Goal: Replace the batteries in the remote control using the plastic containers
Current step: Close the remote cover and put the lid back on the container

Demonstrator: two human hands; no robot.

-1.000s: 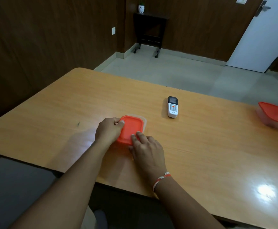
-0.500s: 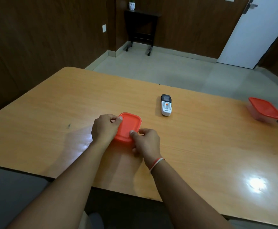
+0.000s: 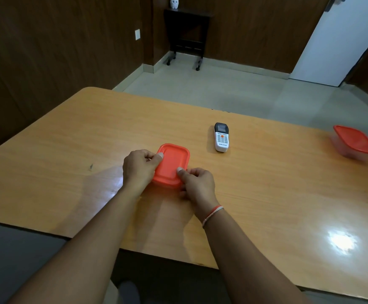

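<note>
**Small container held at both ends, lid not yet lifted**

A small container with a red lid is held on the bench, toward its near edge and left of centre. The left hand is curled round the container's left side, its thumb laid on the lid's far-left corner; the right hand is curled against the near-right corner, its thumb tip pressed on the lid's edge there. Both sets of fingers are thus narrow and closed on the container (the lower fingers are hidden under the hands, so their exact purchase cannot be told). The lid appears seated.

The container's long axis runs from the near edge toward the far edge, tilted slightly to the right, and the two hands sit at opposite corners of it. The coming move is judged to be a prying-up of the lid, with one hand steadying the base.

The remote control is laid face up beyond and to the right of the container, well apart from both hands, its long axis pointing to the far edge; the right hand is the nearer. A second red-lidded container is set at the right edge of the bench, untouched.
</note>
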